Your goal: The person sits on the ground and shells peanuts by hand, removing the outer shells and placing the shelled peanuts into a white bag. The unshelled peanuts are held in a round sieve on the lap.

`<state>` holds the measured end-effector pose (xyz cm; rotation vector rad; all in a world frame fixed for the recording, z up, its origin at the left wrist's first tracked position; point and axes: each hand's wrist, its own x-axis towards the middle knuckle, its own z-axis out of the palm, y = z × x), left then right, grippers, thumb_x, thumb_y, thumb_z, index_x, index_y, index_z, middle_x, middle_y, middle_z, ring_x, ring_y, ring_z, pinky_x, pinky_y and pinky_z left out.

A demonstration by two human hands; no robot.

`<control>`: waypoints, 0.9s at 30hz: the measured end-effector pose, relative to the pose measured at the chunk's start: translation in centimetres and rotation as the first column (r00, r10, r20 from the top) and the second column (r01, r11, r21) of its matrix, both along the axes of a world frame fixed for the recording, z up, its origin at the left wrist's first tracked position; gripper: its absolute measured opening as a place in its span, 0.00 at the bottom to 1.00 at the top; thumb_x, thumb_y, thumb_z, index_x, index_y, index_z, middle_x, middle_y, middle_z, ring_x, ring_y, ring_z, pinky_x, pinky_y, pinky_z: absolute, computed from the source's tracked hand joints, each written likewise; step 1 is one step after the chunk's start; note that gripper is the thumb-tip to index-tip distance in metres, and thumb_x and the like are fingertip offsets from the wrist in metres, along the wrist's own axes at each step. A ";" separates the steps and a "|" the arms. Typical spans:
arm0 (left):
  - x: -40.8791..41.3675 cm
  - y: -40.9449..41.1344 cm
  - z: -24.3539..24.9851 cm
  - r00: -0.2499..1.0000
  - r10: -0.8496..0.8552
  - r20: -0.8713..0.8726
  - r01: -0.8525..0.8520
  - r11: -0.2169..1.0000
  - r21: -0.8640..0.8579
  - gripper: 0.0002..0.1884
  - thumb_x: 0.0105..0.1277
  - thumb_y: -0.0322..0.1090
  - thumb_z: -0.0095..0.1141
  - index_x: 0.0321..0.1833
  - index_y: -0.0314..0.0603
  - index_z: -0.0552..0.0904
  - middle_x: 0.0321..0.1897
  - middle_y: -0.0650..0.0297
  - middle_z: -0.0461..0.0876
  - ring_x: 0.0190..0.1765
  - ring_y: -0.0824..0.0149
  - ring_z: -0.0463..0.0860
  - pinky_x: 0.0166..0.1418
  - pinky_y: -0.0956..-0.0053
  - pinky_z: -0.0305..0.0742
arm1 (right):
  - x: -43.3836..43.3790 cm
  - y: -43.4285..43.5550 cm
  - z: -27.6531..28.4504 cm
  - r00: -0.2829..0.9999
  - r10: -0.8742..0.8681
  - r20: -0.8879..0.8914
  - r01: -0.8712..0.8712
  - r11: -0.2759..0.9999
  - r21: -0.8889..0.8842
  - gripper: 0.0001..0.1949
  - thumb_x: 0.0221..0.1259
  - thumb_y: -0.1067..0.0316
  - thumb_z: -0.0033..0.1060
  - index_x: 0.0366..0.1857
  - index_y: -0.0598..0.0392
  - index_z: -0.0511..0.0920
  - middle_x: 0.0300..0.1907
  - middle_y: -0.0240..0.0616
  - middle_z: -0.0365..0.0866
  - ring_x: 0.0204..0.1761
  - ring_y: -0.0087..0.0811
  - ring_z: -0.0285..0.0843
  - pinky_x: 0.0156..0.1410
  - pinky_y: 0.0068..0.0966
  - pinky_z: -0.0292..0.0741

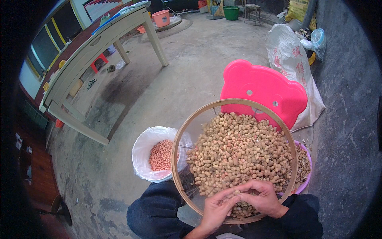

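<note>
Over the near side of a round sieve with a wooden rim (238, 102), my left hand (217, 206) and my right hand (263, 197) meet at the fingertips. Pinched between them is a small pale peanut (237, 192), partly covered by the fingers. Unshelled peanuts (238, 155) are heaped on the sieve's wire mesh. At the left, a white bucket lined with a plastic bag (141, 152) holds shelled pink peanut kernels (161, 155). A purple basin (309, 173) of broken peanut shells (303, 167) shows at the right, partly under the sieve.
A pink plastic chair or stool (262, 77) stands beyond the sieve, before a white woven sack (294, 59) along the wall. A pale wooden table (98, 53) is at the far left. Farther back are a green bucket (231, 13) and a metal stool (252, 10).
</note>
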<state>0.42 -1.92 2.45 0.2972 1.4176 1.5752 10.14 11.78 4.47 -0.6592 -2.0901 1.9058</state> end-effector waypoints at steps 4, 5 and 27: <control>0.0 0.2 0.0 0.999 0.037 0.024 -0.038 0.998 0.047 0.15 0.68 0.30 0.59 0.57 0.37 0.80 0.29 0.71 0.82 0.22 0.84 0.69 0.23 0.89 0.61 | -0.2 -0.2 -0.5 0.998 -0.052 -0.039 0.041 0.969 -0.243 0.09 0.59 0.75 0.66 0.42 0.60 0.84 0.38 0.32 0.85 0.41 0.19 0.80 0.47 0.18 0.77; 0.0 0.2 -0.1 0.998 0.046 0.033 -0.048 0.997 0.053 0.15 0.68 0.30 0.58 0.57 0.37 0.80 0.29 0.71 0.82 0.22 0.84 0.69 0.22 0.89 0.61 | -0.2 -0.1 -0.6 0.998 -0.053 -0.044 0.040 0.966 -0.254 0.08 0.59 0.75 0.66 0.42 0.60 0.84 0.38 0.32 0.85 0.41 0.18 0.80 0.48 0.18 0.77; -0.4 0.4 -0.1 0.991 0.054 0.124 -0.067 0.992 0.105 0.12 0.69 0.29 0.57 0.54 0.36 0.79 0.28 0.69 0.79 0.22 0.84 0.69 0.22 0.89 0.60 | -0.5 0.2 1.0 0.998 0.032 -0.053 -0.032 0.999 0.015 0.11 0.58 0.77 0.62 0.44 0.59 0.84 0.38 0.37 0.87 0.40 0.20 0.83 0.47 0.18 0.79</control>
